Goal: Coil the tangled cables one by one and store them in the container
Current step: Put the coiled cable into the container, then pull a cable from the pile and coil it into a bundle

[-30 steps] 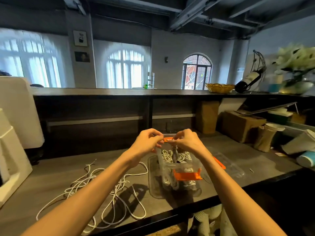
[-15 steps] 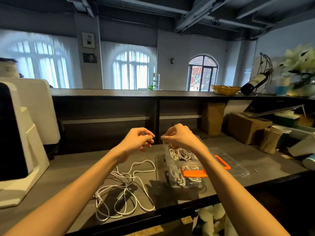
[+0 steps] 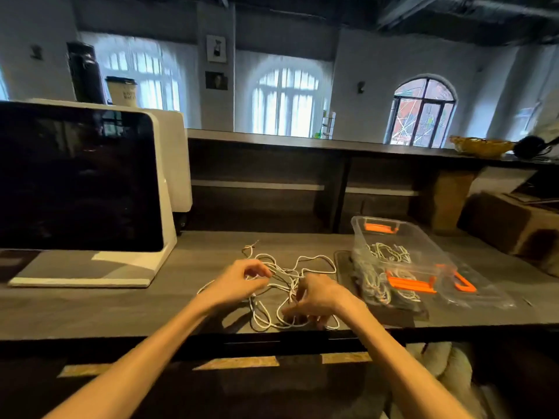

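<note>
Both hands hover curled over the tangled white cable (image 3: pixel 287 285) on the surface, left hand (image 3: pixel 239 282) seemingly pinching a strand, right hand (image 3: pixel 317 297) unclear; container (image 3: pixel 402 237) just right; the cable looks light, limp, best taken by a free end.

A dark grey wood-grain counter (image 3: pixel 211 300) carries a white-framed black-screen terminal (image 3: pixel 81 182) at left, a loose tangle of white cables (image 3: pixel 290 279), a clear plastic orange-latched container (image 3: pixel 402 255), and brown cardboard boxes (image 3: pixel 514 225) at right.
</note>
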`<state>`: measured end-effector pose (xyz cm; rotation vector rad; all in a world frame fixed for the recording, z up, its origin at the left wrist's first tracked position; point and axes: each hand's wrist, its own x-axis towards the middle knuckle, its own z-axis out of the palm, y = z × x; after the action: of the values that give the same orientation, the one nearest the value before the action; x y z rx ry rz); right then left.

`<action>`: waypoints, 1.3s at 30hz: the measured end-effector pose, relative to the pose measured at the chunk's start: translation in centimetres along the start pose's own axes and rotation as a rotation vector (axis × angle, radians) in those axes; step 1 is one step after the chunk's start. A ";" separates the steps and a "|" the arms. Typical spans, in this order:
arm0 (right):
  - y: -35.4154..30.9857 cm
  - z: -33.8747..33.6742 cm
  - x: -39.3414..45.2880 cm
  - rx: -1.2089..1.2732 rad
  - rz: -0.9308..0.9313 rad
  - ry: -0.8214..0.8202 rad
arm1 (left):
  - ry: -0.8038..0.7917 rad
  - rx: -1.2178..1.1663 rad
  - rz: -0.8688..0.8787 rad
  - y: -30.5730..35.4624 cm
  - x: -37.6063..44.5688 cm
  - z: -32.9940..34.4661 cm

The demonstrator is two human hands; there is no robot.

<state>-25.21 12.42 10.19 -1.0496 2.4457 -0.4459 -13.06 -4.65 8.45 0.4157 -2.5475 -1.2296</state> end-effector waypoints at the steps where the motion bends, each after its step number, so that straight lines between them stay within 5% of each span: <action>1: -0.1 1.5 0.9 -0.021 -0.007 0.013 | -0.019 0.058 -0.002 -1.9 -0.5 0.0; 5: -0.8 4.2 3.9 0.017 -0.078 0.160 | -0.093 0.216 -0.018 -6.2 -0.9 0.3; 12: 0.2 6.7 10.5 0.123 -0.262 0.503 | 0.165 0.019 -0.017 -9.4 3.2 0.6; 21: 0.5 7.4 11.1 0.058 -0.358 0.611 | 0.432 -0.346 0.026 -10.1 4.2 0.1; 28: 0.5 7.4 9.7 0.195 -0.288 0.775 | 0.441 -0.476 0.000 -10.2 3.7 0.0; 30: 0.4 7.4 9.2 0.276 -0.387 0.768 | 0.411 -0.419 0.057 -10.2 3.6 0.0; 34: -0.2 7.5 8.4 0.348 -0.548 0.482 | 0.296 -0.248 0.141 -10.3 3.2 0.0; 37: -0.2 7.3 8.4 0.423 -0.648 0.569 | 0.247 -0.201 0.118 -10.2 3.1 0.2; 39: -0.1 7.1 8.4 0.628 -0.553 0.641 | 0.325 -0.191 0.093 -10.4 3.3 0.2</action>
<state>-26.72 5.30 1.97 -1.4091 2.1584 -1.8283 -14.77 -11.97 0.52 0.4114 -2.1328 -1.2441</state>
